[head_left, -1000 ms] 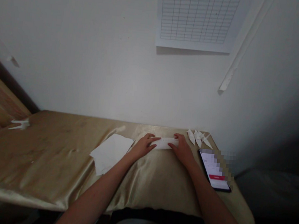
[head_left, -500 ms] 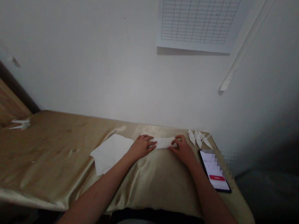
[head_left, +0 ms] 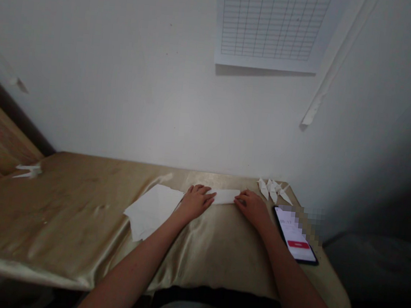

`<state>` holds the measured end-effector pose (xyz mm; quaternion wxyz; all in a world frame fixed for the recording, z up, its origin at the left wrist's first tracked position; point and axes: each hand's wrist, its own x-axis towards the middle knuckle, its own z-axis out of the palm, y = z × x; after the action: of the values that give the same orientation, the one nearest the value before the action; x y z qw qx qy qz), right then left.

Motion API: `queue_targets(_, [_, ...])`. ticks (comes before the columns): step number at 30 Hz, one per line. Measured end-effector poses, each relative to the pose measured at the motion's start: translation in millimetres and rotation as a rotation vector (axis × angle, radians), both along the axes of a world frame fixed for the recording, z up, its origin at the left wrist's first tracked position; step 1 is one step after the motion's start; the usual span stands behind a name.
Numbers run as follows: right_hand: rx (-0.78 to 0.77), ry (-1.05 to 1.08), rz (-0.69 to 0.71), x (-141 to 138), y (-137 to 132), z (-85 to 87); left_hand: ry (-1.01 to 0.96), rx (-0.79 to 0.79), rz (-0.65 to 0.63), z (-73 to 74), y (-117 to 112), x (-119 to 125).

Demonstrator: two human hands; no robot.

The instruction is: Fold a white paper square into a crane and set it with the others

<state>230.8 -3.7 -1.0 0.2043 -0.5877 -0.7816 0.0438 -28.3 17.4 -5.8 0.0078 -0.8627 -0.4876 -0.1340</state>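
Note:
A narrow strip of folded white paper point(head_left: 224, 196) lies on the table between my two hands. Across its left end rests my left hand point(head_left: 197, 199), fingers spread and lying on the paper. At the right end my right hand point(head_left: 250, 205) has its fingertips and thumb drawn together on the paper's edge. Both ends of the strip are partly hidden by the fingers. Left of my left wrist are loose white paper sheets point(head_left: 152, 210), overlapping unevenly and partly covered by my forearm.
Several folded white paper cranes point(head_left: 273, 191) stand at the table's back right. A lit phone point(head_left: 296, 235) lies beside my right forearm. White paper scraps point(head_left: 28, 171) are at the far left. The shiny gold tablecloth point(head_left: 57, 217) reaches the wall, where a gridded sheet point(head_left: 272, 27) hangs.
The right hand's fingers have come down onto the strip's right end, which now lies flatter with a straighter edge. My left hand stays nearly in place.

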Motion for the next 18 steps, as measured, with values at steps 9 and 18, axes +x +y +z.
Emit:
queue_targets(9, [-0.008,-0.035,-0.013,-3.9,-1.7,2.1,0.016,0.014,0.041,1.9,-1.9,4.0])
queue_targets(18, [-0.041,-0.045,-0.026,-5.2,-2.7,3.8,0.052,0.054,0.055,1.5,-2.0,6.3])
